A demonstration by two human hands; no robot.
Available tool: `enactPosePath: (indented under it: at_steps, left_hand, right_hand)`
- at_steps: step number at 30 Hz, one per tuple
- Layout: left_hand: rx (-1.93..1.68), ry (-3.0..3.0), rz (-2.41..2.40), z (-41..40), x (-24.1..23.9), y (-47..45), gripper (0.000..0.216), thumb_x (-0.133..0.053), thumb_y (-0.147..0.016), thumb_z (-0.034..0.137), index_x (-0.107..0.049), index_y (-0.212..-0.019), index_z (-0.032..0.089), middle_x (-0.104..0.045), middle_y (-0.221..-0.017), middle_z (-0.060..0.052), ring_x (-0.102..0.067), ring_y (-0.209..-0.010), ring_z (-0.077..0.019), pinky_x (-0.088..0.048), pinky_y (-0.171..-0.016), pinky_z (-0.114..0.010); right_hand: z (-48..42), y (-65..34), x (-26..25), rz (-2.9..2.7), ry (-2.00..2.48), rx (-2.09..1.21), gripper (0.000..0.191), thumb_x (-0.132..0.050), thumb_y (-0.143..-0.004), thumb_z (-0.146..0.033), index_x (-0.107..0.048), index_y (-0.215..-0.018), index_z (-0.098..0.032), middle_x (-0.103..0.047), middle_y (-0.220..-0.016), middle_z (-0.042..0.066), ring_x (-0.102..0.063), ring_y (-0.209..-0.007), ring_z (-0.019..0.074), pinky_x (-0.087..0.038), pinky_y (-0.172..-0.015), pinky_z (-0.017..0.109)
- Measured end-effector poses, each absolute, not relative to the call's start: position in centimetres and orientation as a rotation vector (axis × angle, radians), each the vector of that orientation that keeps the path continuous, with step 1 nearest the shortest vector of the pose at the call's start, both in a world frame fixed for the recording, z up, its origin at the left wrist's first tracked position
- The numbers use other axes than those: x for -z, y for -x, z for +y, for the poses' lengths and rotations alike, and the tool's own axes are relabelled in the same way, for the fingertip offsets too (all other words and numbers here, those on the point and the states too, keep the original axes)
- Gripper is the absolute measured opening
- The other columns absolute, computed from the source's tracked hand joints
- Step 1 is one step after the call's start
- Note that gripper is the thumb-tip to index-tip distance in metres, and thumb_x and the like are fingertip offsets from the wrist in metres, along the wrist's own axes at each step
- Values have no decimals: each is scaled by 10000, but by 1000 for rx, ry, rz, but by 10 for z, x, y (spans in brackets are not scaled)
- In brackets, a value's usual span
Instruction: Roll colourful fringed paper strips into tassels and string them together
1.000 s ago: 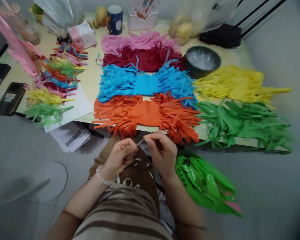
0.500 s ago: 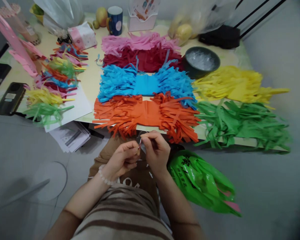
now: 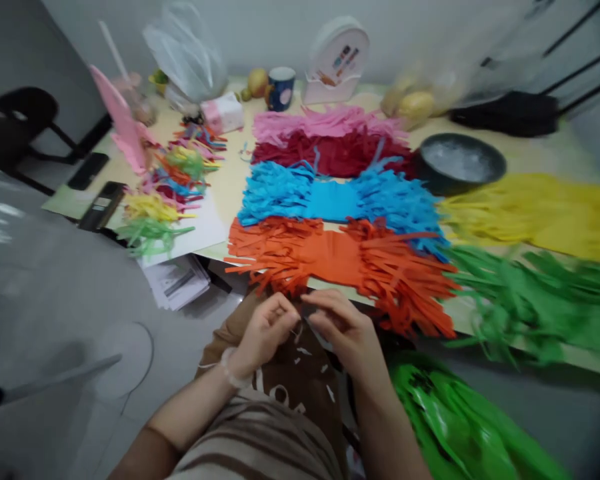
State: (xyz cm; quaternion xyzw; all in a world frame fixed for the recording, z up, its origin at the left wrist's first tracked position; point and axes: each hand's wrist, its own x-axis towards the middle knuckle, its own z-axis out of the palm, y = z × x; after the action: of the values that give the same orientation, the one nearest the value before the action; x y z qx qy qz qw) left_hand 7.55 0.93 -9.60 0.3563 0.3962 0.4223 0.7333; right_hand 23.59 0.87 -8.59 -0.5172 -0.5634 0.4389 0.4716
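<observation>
My left hand (image 3: 270, 330), with a pale bead bracelet (image 3: 234, 368) at the wrist, is held above my lap in a pinch. What its fingertips hold is too small and blurred to name. Close beside it, my right hand (image 3: 345, 333) has its thumb and forefinger apart with nothing visible between them. Just beyond both hands, at the table edge, lies a fringed orange paper bundle (image 3: 335, 257). Behind it are fringed blue (image 3: 334, 200), dark red (image 3: 330, 152) and pink (image 3: 325, 123) bundles. Small white scraps (image 3: 304, 351) dot my brown trousers (image 3: 230, 333).
Yellow (image 3: 535, 213) and green (image 3: 545, 300) fringed bundles lie to the right, near a dark bowl (image 3: 460, 163). Small multicoloured tassels (image 3: 153, 208) line the left side. A mug (image 3: 281, 89) stands at the back. A green plastic bag (image 3: 460, 420) is below the table's right side.
My hands were pressed close together over a thin reddish item; now they are slightly apart and the right fingers have loosened. The view has shifted, moving the table contents rightward and down.
</observation>
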Motion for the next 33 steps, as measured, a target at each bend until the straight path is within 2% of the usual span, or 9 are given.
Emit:
enactPosePath:
  at_steps: [4, 6, 8, 11, 14, 19, 23, 28, 33]
  left_hand:
    - [-934, -1002, 1015, 2, 92, -70, 448, -660, -833, 576, -510, -739, 165, -432, -631, 47, -348, -554, -78, -278, -519, -204]
    - [-878, -1097, 1074, 0, 87, -63, 425, -615, -872, 561, -526, -742, 166, -459, -642, 34, -377, -569, -95, -304, -533, -217]
    - [-745, -1287, 1059, 4, 79, -47, 365, -569, -921, 508, -570, -782, 171, -541, -680, 3, -456, -596, -119, -360, -559, -232]
    - [-680, -1822, 1180, 30, 59, -5, 232, -546, -956, 388, -650, -907, 186, -689, -1037, -113, -618, -945, -227, -473, -845, -341]
    - [-604, -2309, 1727, 77, 43, 51, 229, -484, -962, 253, -663, -1079, 173, -634, -1283, -172, -526, -1228, -324, -373, -1060, -501]
    - [70, -2665, 2031, 146, 51, 119, 580, -491, -860, 119, -463, -1436, 61, -389, -1554, -227, -223, -1488, -396, -131, -1191, -595]
    - [279, -2687, 1913, 173, 70, 139, 639, -474, -877, 176, -376, -1493, 35, -366, -1572, -219, -210, -1496, -374, -83, -1209, -558]
    - [306, -2683, 1858, 200, 77, 150, 577, -321, -951, 147, -331, -1508, -3, -556, -1346, -243, -490, -1257, -310, -282, -1117, -432]
    - [273, -2688, 1834, 228, 79, 153, 519, -325, -976, 154, -398, -1471, 16, -602, -1200, -224, -526, -1094, -291, -368, -962, -389]
  right_hand:
    - [6, -223, 85, -1352, 1193, -1033, 112, -714, -838, -261, -748, -734, -237, -689, -847, 54, -651, -776, 187, -526, -641, 283]
    - [2, -214, 85, -1175, 1168, -1125, 131, -698, -863, -301, -718, -755, -229, -692, -867, 53, -614, -636, 147, -494, -535, 261]
    - [-3, -206, 85, -957, 1107, -1323, 191, -642, -910, -371, -657, -785, -227, -666, -759, 24, -505, -460, 98, -395, -404, 221]
    - [-7, -199, 83, -727, 1090, -1502, 241, -597, -941, -430, -563, -806, -233, -492, -545, -52, -359, -387, 65, -258, -364, 168]
    - [-6, -198, 84, -650, 1126, -1468, 266, -616, -930, -446, -530, -806, -227, -376, -530, -76, -306, -434, 61, -236, -402, 155]
    - [-1, -195, 90, -722, 1121, -1570, 295, -626, -910, -493, -527, -837, -225, -385, -537, -76, -291, -436, 63, -216, -402, 165]
    - [2, -184, 88, -826, 1117, -1636, 337, -596, -921, -527, -523, -824, -212, -407, -563, -66, -304, -460, 65, -235, -423, 172]
    - [3, -172, 88, -916, 1121, -1682, 359, -555, -935, -551, -493, -829, -213, -370, -556, -80, -268, -459, 66, -195, -423, 186]
    - [27, -162, 79, -1140, 1074, -1635, 303, -492, -972, -507, -515, -890, -216, -346, -580, -84, -286, -469, 85, -228, -438, 208]
